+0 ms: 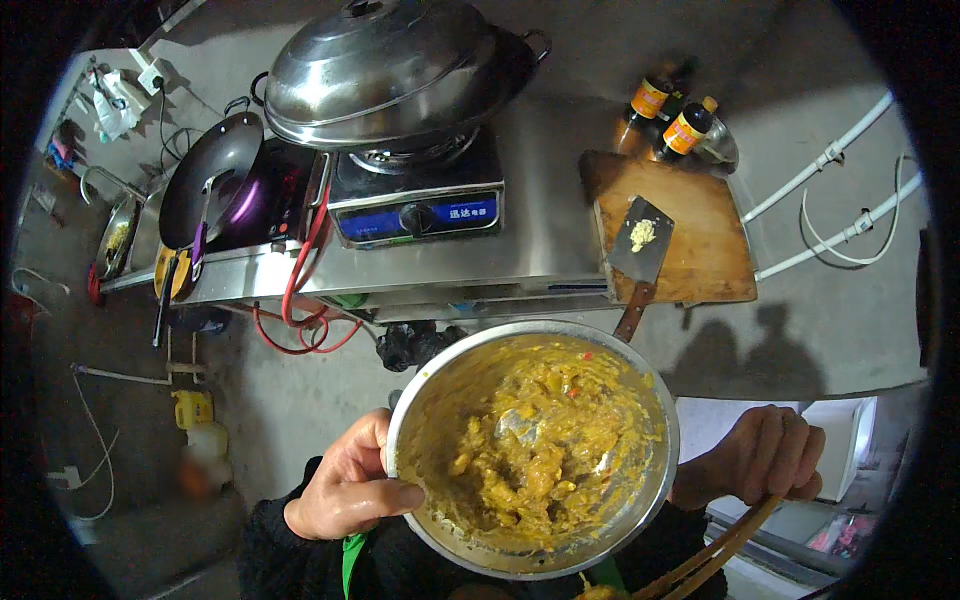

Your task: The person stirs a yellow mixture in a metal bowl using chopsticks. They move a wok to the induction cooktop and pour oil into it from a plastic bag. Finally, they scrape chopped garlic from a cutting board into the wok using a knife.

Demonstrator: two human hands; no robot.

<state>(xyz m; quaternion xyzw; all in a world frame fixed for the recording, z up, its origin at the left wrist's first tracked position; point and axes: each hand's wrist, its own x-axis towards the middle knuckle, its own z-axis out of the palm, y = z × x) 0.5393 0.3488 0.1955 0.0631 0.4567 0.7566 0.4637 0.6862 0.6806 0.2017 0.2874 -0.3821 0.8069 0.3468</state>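
My left hand (352, 476) grips the rim of a stainless steel mixing bowl (405, 442), thumb over the edge and fingers outside. Inside lies a wet yellow food mixture (540, 450) with small red bits, smeared up the wall. To the right of the bowl, my right hand (757, 457) is closed around a pair of wooden chopsticks (705, 555). They slant down to the lower left, outside the bowl. A clump of yellow food (600, 592) shows by their lower ends, partly cut off by the picture's bottom edge.
A covered wok (405, 82) sits on a gas stove (416, 214) on the steel counter (536, 240). Left is another wok (217, 172). At right, a cleaver (641, 251) bearing chopped pale bits lies on a cutting board (705, 225), near sauce bottles (684, 133). A red hose (304, 255) hangs down.
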